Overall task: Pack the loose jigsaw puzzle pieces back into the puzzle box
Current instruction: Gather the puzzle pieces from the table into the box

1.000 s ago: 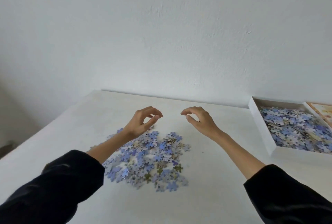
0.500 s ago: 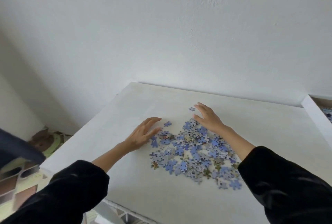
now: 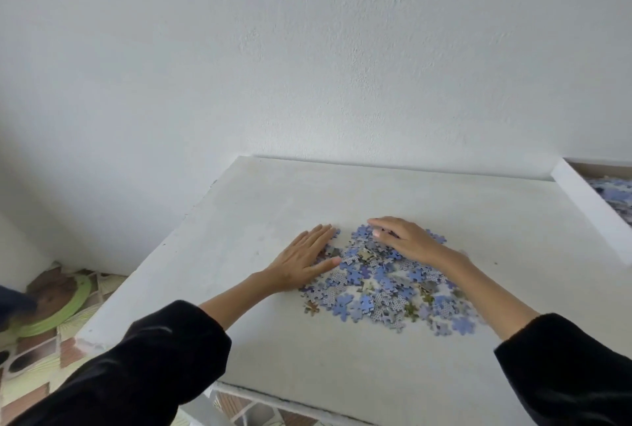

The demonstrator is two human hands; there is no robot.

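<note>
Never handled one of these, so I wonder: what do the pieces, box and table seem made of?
Pieces: likely printed cardboard; thin, flat, die-cut tabs, matte blue faces, some pale patterned backs. Box: probably stiff white card; straight matte wall, brownish inside. Table: hard-looking matte white top, faintly smudged; what lies beneath the coating cannot be told.

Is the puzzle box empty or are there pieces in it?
Not empty. The puzzle box is open, and blue pieces lie inside it.
</note>
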